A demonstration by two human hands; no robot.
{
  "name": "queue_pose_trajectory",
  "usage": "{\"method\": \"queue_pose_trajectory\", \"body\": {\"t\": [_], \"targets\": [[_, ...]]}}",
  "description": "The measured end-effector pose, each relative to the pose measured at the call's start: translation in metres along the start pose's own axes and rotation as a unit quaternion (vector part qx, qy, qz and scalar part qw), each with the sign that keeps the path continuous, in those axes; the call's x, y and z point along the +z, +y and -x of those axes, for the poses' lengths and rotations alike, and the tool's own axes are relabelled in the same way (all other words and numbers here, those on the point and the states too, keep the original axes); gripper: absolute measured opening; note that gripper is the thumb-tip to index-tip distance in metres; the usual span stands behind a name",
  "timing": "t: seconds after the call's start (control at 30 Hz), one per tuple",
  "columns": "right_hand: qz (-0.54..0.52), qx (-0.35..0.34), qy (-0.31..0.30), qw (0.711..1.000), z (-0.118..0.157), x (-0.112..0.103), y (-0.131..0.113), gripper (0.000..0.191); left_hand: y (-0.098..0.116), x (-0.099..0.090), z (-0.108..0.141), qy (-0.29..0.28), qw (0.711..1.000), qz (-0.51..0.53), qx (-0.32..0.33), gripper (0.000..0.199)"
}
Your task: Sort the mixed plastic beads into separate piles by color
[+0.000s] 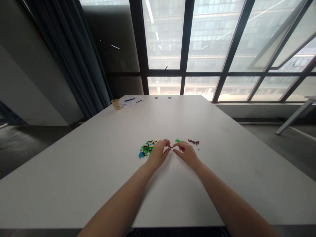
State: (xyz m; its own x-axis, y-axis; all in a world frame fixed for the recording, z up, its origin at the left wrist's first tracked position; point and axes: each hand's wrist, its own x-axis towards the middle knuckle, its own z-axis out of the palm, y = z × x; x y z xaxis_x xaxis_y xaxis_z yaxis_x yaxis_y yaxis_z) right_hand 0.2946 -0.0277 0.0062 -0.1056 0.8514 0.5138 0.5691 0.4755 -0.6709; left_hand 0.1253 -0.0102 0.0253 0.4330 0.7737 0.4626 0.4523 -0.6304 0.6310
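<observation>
My left hand (pixel 160 152) is closed in a pinch, thumb and forefinger on a small dark toy brick (pixel 171 147) just above the table. From the other side, my right hand (pixel 187 153) brings its thumb and forefinger round the right end of the same brick. The brick is too small to make out its exact shape. Beside and partly behind my left hand lies a pile of mixed blue, green, yellow and dark toy bricks (pixel 145 149). Just beyond my right hand are several green bricks (pixel 177 140), partly hidden by its fingers.
A loose group of dark brown bricks (pixel 194 142) lies to the right, with one blue brick (pixel 198 149) nearer me. On the white table (pixel 98 184), a paper cup (pixel 116 104), papers (pixel 127 104) and a blue pen (pixel 129 99) sit at the far left.
</observation>
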Motion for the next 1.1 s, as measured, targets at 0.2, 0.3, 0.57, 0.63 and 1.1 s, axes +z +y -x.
{"method": "queue_pose_trajectory", "body": {"t": [0.2, 0.3, 0.57, 0.63, 1.1], "targets": [[-0.003, -0.004, 0.001, 1.000, 0.000, 0.001, 0.000, 0.012, 0.000, 0.001, 0.000, -0.006, 1.000, -0.027, 0.013, 0.009], [-0.004, -0.002, -0.005, 1.000, 0.000, 0.002, -0.002, 0.011, 0.000, 0.001, 0.001, -0.007, 0.999, -0.040, 0.020, 0.009], [0.077, 0.043, 0.059, 0.994, -0.008, -0.029, 0.025, 0.016, -0.015, 0.002, 0.000, -0.049, 0.976, -0.203, -0.064, 0.019], [0.118, 0.088, 0.100, 0.984, -0.008, -0.047, 0.041, 0.019, -0.019, 0.002, 0.001, -0.071, 0.957, -0.262, -0.100, 0.018], [0.276, 0.377, 0.007, 0.884, 0.004, -0.083, 0.084, 0.018, -0.023, -0.003, -0.002, -0.113, 0.931, -0.311, -0.154, 0.019]]}}
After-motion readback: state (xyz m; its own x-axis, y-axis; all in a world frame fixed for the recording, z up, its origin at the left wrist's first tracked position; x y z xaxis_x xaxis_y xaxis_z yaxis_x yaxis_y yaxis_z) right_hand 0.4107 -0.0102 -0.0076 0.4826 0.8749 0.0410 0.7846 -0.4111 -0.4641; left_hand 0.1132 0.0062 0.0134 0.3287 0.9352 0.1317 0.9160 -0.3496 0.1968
